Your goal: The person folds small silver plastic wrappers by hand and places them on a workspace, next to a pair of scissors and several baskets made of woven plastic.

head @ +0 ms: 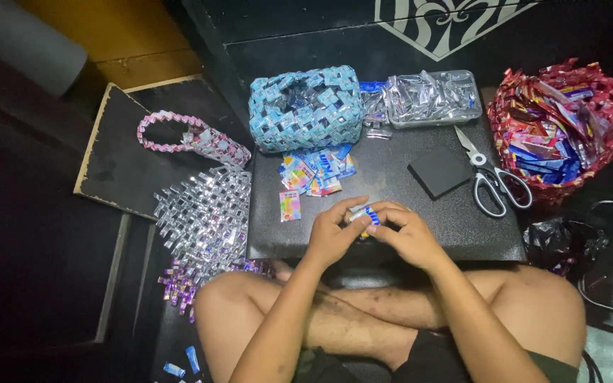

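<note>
My left hand (331,234) and my right hand (406,232) meet over the front edge of a low black table (391,177). Together they pinch a small folded wrapper strip (365,215), white and blue, between thumbs and fingertips. Just beyond my hands lies a loose pile of colourful folded wrappers (313,174), with one pink piece (289,204) set apart. My crossed bare legs sit under the table's front edge.
A woven blue wrapper basket (305,108) and a clear tray of silver strips (434,96) stand at the back. Scissors (491,181) and a black square pad (439,171) lie right. A red wrapper basket (558,128) sits far right; a silver woven mat (203,216) lies left.
</note>
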